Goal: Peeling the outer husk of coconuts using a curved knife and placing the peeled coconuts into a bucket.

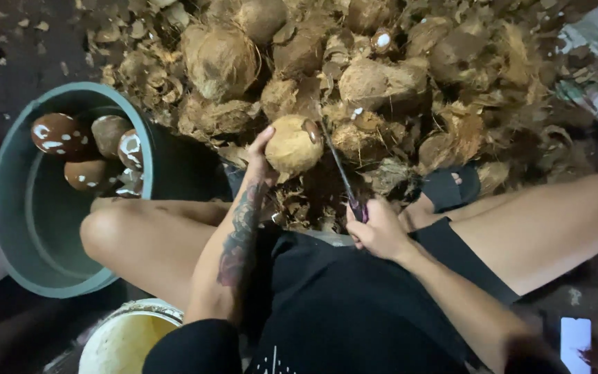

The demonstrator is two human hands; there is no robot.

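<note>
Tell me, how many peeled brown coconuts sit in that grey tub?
4 show in the grey tub: one far left, one upper middle, one by the right rim, one in front. More may hide underneath.

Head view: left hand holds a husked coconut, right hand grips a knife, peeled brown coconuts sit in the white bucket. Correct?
Not quite. The left hand holds the coconut and the right hand grips the knife, but the peeled brown coconuts sit in the grey-green tub, not the white bucket. The head view shows it.
</note>
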